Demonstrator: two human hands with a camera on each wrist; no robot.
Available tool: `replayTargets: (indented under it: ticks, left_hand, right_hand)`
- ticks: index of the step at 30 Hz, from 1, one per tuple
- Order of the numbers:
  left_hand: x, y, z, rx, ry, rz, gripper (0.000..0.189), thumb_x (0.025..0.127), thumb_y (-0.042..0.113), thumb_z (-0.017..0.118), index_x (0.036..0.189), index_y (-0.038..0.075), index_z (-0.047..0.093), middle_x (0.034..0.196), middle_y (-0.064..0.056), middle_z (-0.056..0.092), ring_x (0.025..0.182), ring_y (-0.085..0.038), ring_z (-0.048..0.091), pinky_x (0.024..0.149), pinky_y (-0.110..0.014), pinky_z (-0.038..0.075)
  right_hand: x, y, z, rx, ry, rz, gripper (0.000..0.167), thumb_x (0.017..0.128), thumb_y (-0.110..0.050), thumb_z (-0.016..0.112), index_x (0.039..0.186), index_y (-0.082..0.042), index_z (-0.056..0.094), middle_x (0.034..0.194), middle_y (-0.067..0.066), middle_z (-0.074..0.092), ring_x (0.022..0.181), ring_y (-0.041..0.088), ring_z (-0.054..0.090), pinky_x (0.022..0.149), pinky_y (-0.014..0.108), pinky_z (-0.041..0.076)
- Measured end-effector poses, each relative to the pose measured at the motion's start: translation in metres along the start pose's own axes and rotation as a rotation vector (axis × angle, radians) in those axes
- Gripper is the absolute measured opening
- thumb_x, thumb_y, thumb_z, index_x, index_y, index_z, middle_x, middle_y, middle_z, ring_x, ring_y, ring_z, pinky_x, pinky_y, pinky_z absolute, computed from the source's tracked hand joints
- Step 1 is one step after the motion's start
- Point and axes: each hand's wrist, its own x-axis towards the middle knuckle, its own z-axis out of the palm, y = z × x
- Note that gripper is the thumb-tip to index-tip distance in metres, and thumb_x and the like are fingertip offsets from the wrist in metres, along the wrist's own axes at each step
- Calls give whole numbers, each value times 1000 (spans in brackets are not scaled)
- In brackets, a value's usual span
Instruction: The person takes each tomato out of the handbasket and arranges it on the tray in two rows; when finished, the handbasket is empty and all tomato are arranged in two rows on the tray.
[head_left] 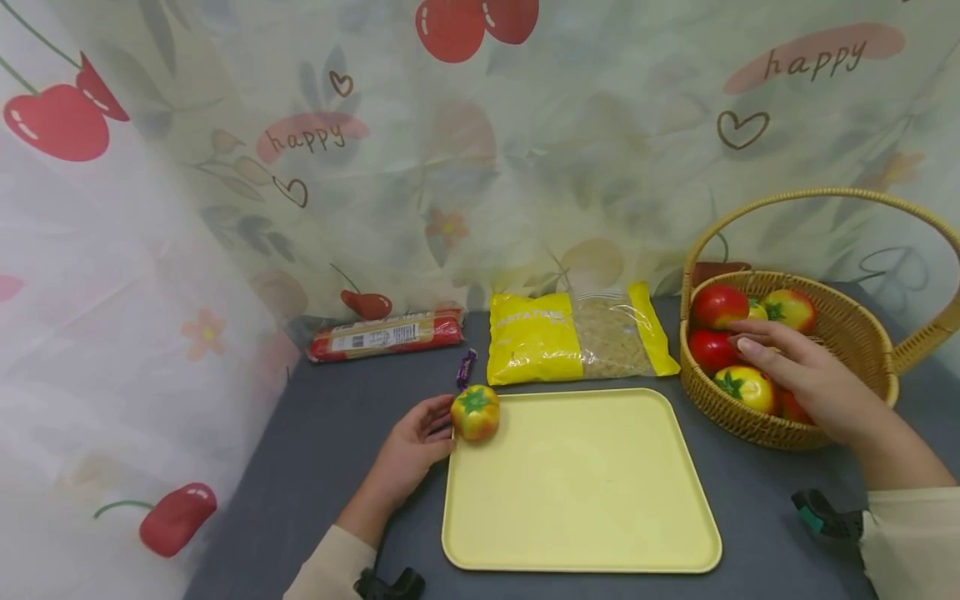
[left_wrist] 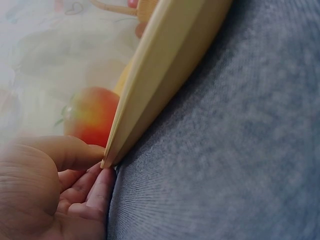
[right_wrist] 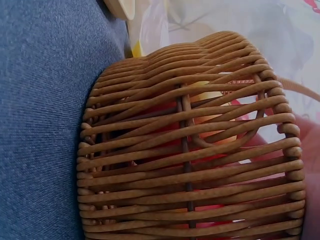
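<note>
A red-and-yellow tomato [head_left: 476,413] with a green star-shaped top sits on the far left corner of the pale yellow tray [head_left: 577,492]. My left hand [head_left: 412,443] is beside that corner; in the left wrist view its thumb and fingertips meet the tray rim [left_wrist: 117,135], with the tomato [left_wrist: 92,115] beyond the thumb. Over the wicker basket [head_left: 862,308] on the right, my right hand [head_left: 813,379] reaches in, fingers extended above a red round fruit [head_left: 712,350]. Whether they touch it is unclear. Another yellow-and-red tomato [head_left: 744,388] lies below them.
Behind the tray lies a yellow bag [head_left: 532,337] with a clear window. Left of it are a red-ended packet [head_left: 386,335] and a small purple wrapped sweet [head_left: 466,369]. The basket's tall handle [head_left: 825,193] arches overhead. A printed curtain [head_left: 525,167] hangs behind the table.
</note>
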Motion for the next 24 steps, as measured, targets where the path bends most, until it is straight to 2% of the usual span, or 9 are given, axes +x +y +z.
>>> replayTargets:
  ticks: [3,5,10,13,17,19,22,24]
  left_hand:
    - [0,1,0,4,0,-1,64,97,-9,72,157,1,52,158,-18,54,144,-36,53,114,-46,49]
    - [0,1,0,7,-1,0,64,97,-9,72,157,1,52,158,-18,54,144,-36,53,114,-46,49]
    - [0,2,0,6,-4,1,63,97,-8,72,157,1,52,158,-18,54,144,-36,53,114,-47,48]
    - [0,2,0,4,-2,-4,63,98,-8,72,157,1,52,158,-18,54,144,-35,53,114,-47,48]
    - [-1,2,0,5,-4,-8,63,98,-8,72,157,2,52,159,-17,54,145,-35,53,115,-47,48]
    - [-1,3,1,6,-3,-10,63,97,-8,72,157,2,53,159,-18,54,145,-35,53,115,-47,48]
    - [-1,4,1,8,-3,-11,63,97,-8,72,157,1,52,159,-18,54,144,-35,53,114,-47,48]
    - [-1,4,1,6,-2,-11,63,97,-8,72,157,1,52,159,-18,54,144,-35,53,114,-47,48]
  right_hand:
    - [2,-3,0,-59,-43,57,51,117,-29,50,160,-2,45,152,14,49,124,16,52,89,16,45]
    - [4,-6,1,-81,-71,79,53,117,-30,52,160,-1,44,153,19,49,128,27,54,91,21,48]
    - [7,-8,4,-152,-128,48,54,113,-26,62,157,2,48,152,25,51,131,47,53,87,30,54]
    - [8,-8,5,-199,-155,1,53,109,-18,69,155,2,51,148,25,55,132,48,53,87,25,53]
    - [10,-5,6,-242,-169,-14,56,104,-10,74,154,3,52,146,25,58,134,47,54,92,17,47]
    - [12,-4,7,-265,-166,-10,55,102,-9,76,151,5,54,143,27,60,131,47,56,95,25,51]
    - [15,-2,8,-316,-149,9,54,100,-10,79,147,7,58,140,28,63,126,47,59,101,49,53]
    - [17,-1,9,-352,-139,21,53,98,-11,81,143,8,61,136,29,64,122,48,60,100,64,51]
